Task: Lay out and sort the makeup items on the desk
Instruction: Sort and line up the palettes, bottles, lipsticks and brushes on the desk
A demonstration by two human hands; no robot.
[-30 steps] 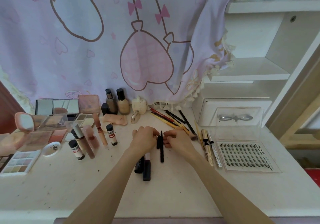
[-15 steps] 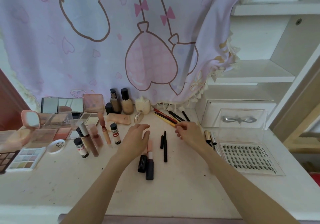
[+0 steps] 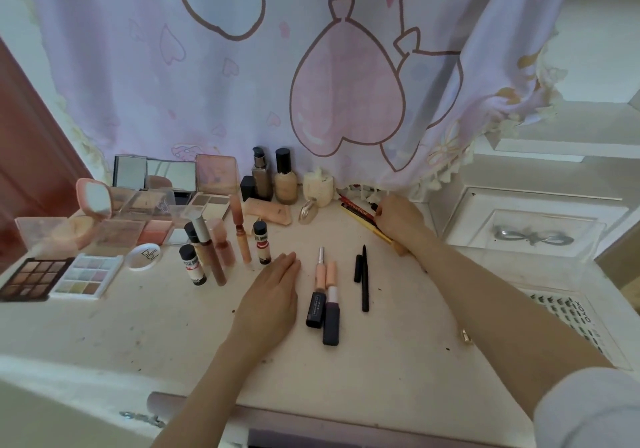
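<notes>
Sorting the pencils

Your right hand (image 3: 398, 219) grasps the cosmetic pencils (image 3: 358, 210) at the curtain's foot; left hand (image 3: 273, 292) rests relaxed, flat. Next — carry them toward you, beside the black eyeliner (image 3: 365, 279).

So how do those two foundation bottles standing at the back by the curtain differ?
The left bottle is squarish, holds a darker grey-brown liquid and ends in a pump nozzle. The right bottle is rounder, holds a pale beige liquid and wears a plain black cap. Both stand upright, side by side, on the desk near the curtain.
</notes>
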